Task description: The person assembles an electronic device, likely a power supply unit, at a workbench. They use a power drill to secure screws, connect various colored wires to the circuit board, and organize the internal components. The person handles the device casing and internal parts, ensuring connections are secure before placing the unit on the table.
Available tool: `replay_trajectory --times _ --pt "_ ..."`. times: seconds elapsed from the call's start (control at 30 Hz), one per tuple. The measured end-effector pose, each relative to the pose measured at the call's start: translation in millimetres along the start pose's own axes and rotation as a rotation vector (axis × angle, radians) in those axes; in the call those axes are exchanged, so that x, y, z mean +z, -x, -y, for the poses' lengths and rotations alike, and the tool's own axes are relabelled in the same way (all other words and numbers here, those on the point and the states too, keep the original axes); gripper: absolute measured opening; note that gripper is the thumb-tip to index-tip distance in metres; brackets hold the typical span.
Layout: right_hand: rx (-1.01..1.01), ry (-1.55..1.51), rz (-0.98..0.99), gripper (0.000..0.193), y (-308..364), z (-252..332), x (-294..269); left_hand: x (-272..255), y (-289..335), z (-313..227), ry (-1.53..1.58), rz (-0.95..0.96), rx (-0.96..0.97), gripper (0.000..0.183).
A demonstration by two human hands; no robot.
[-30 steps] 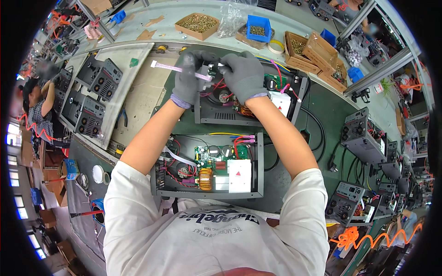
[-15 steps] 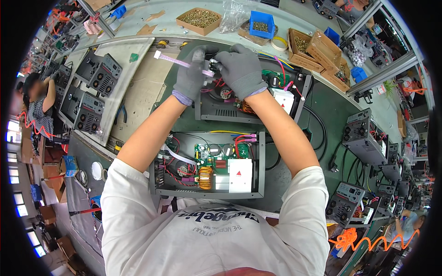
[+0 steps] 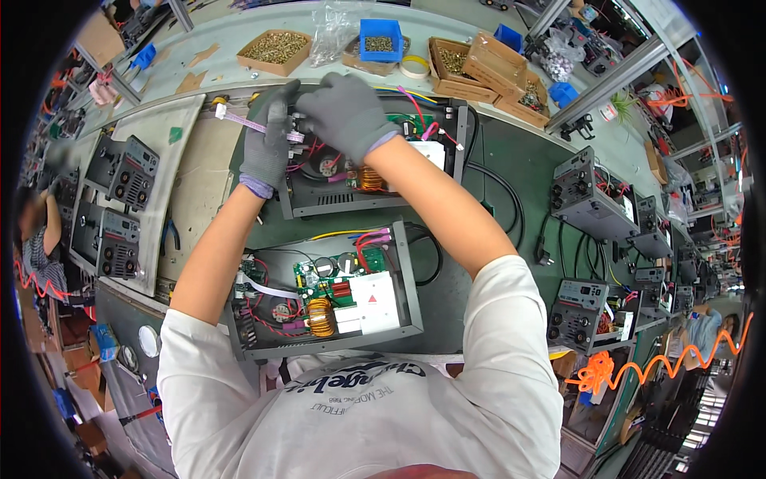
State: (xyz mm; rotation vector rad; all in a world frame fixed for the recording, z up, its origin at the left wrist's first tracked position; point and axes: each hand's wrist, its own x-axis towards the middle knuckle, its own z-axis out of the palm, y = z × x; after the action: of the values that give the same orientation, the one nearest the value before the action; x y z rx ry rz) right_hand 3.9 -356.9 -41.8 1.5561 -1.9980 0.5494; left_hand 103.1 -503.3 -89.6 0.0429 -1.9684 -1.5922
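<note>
Ribbon cable [image 3: 243,121]: it is at the left end of the far chassis, crossing the left hand, and its white connector [image 3: 220,110] sticks out to the left.
Left hand [image 3: 267,144]: gloved in grey, it holds the ribbon cable under the thumb, with the fingertips toward the end of the chassis.
Right hand [image 3: 347,116]: gloved too, it is bent over the same end, near the left hand (what its fingertips grip is hidden, so I cannot tell if they are closed).
Far chassis [image 3: 343,199]: an open metal case under both hands; a copper coil, red wires and a white cover are visible inside.
Near chassis [image 3: 408,279]: a similar open case, between the forearms and close to the body, with a green circuit board [image 3: 313,273].
Bench [image 3: 499,140]: dark green, it carries both cases.
Beyond: a carton of small metal parts [image 3: 255,67], a blue bin [image 3: 380,57] and a tape roll [image 3: 413,73].
Left side: pliers [image 3: 169,233] and two grey machines [image 3: 120,243].
Right side: more grey machines [image 3: 576,311], and an orange coiled hose [image 3: 594,371].
</note>
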Motion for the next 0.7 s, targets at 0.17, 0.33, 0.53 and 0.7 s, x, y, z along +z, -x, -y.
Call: replay_trajectory --times 0.17,0.33,0.53,0.7 --pt "0.550 0.210 -0.090 0.042 8 -56 -90 -4 5 -1 0.032 0.037 -0.035 0.070" --pt "0.942 -0.271 0.351 0.062 75 -110 -97 1 -9 -5 -0.067 0.001 -0.167 0.065" --pt "1.039 -0.346 0.248 0.048 92 -98 -95 5 -16 -35 -0.448 0.096 -0.105 0.054" --pt "0.933 -0.708 0.114 0.048 120 -69 -116 0 -11 -25 -0.505 0.026 -0.003 0.044"
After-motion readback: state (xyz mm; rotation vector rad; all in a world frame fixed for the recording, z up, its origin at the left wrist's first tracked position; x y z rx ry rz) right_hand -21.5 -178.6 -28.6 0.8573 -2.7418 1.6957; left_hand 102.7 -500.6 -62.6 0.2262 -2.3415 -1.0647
